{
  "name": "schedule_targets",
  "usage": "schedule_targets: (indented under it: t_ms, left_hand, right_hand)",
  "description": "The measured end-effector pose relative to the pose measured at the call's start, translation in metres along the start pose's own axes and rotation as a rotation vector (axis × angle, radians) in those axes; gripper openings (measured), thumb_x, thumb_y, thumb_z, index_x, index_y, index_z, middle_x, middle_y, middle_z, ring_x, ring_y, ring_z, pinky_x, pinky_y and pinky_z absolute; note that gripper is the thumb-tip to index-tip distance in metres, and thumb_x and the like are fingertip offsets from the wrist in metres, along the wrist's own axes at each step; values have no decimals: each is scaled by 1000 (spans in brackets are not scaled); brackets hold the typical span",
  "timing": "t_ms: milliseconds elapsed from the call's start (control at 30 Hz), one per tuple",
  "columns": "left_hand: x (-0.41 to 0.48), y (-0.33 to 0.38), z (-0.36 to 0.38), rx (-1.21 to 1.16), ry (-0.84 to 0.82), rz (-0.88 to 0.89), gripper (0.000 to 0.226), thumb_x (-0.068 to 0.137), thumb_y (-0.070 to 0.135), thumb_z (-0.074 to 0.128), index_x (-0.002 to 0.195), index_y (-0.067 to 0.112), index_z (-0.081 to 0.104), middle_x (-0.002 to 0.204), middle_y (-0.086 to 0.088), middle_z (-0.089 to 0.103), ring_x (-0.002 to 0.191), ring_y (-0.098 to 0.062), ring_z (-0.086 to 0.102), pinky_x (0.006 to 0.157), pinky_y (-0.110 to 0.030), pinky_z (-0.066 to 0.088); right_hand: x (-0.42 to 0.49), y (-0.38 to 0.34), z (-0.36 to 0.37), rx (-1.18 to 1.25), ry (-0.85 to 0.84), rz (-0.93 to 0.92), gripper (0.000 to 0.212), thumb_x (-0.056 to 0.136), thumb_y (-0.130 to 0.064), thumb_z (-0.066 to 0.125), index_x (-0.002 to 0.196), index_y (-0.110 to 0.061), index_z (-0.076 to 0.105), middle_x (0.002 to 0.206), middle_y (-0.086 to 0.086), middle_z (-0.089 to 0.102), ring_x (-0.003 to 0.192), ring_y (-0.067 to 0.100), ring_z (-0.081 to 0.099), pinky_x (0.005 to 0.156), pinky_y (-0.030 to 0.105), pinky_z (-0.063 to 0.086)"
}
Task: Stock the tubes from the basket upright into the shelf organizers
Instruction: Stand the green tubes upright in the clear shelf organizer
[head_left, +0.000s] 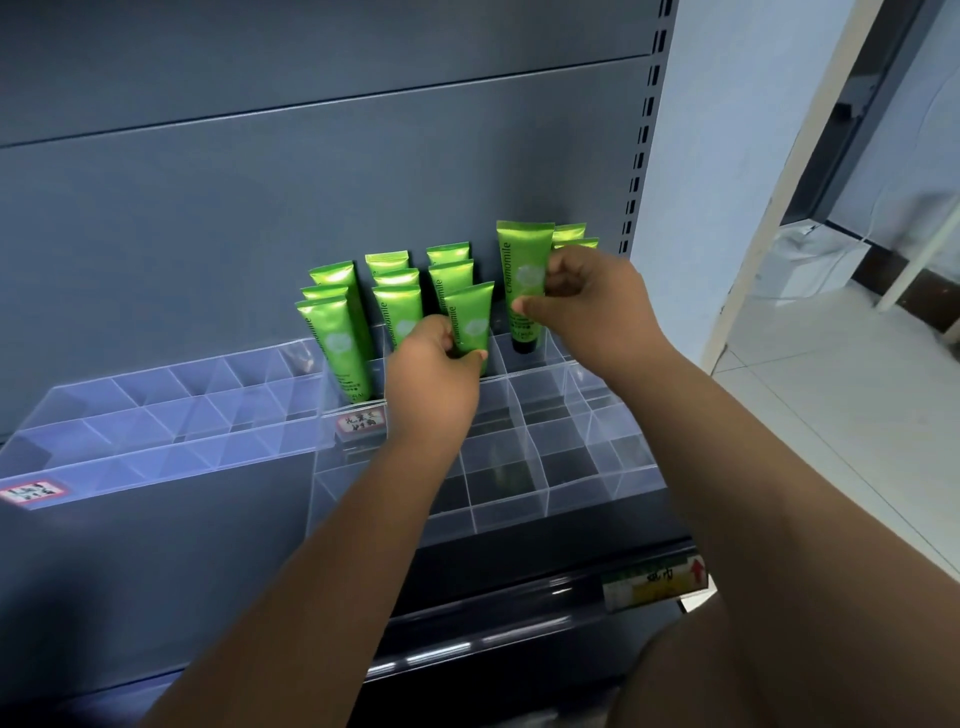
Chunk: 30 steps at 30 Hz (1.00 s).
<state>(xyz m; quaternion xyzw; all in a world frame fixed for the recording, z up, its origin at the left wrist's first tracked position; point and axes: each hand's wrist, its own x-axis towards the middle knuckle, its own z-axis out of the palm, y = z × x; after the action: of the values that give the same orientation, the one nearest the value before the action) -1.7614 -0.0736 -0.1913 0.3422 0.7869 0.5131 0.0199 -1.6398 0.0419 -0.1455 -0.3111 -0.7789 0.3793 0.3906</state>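
Several green "Chamomile" tubes (337, 332) stand upright, caps down, in the back rows of a clear acrylic organizer (519, 499) on the grey shelf. My left hand (431, 369) pinches one green tube (470, 322) and holds it upright in a cell of the third column. My right hand (587, 291) pinches a taller-standing tube (522, 280), its black cap just above a cell further right. Two more tube tops (571, 236) show behind my right hand. The basket is out of view.
A second clear organizer (156, 415) sits to the left with open cells. Red-bordered labels (361, 420) mark the organizer fronts. The shelf's front rail carries a price tag (654, 584). To the right lie a white post (779, 171) and tiled floor (810, 405).
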Motion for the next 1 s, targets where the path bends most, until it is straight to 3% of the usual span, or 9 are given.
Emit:
schedule_targets:
  t_ms: [100,233,367,500,567,700,900,1000]
  left_hand:
    - [3,1,0,51,0,-1,31,85,14,77,75,6,49,68,-3,50,61,-18,41,54,-30,31]
    - [2,-1,1,116,-16,30,45,86,12,73,65,18,35,58,0,40,53,-16,34,51,-31,25]
    - [-1,-2,3,183,8,49,40,88,11,68,64,20,37,59,2,46,54,-15,41,49,-30,26]
    - [-4,-2,5,206,50,77,6,93,9,62,89,13,60,86,-7,70,80,-29,64,65,-34,49]
    - [-5,-1,5,199,57,81,11,94,8,60,103,8,67,96,-11,73,90,-31,67,76,-37,55]
    - [-8,2,4,216,73,103,11,94,5,57,102,5,66,93,-15,72,87,-35,66,76,-45,56]
    - [-14,2,2,136,146,88,21,95,6,59,114,2,68,98,-15,73,91,-33,68,79,-38,53]
    - [-15,3,3,135,159,79,21,96,9,61,115,3,69,97,-14,73,88,-31,68,77,-36,52]
  right_hand:
    - [0,8,-1,-21,-23,30,37,75,-20,86,70,-6,53,62,4,55,57,13,44,61,28,41]
    - [-2,15,-2,-73,-36,69,34,75,-20,87,77,-1,59,71,17,65,59,16,50,61,40,52]
    - [-4,18,-3,-140,-27,83,32,76,-21,87,73,-5,59,64,5,60,56,13,49,57,26,41]
    - [-7,19,-2,-170,-24,96,27,77,-20,86,76,-7,63,71,2,64,64,15,55,60,25,43]
    - [-8,20,-1,-182,-24,100,25,78,-20,86,78,-7,64,75,4,67,70,20,61,64,28,47]
    - [-7,19,-2,-230,-21,103,24,81,-21,83,76,-9,62,79,6,68,79,24,65,64,26,45]
    - [-7,16,-1,-228,-41,112,25,81,-20,81,70,-21,59,73,-4,65,72,15,60,64,26,44]
    - [-6,16,3,-259,-47,110,14,80,-19,79,83,-9,69,81,5,71,81,23,66,71,30,50]
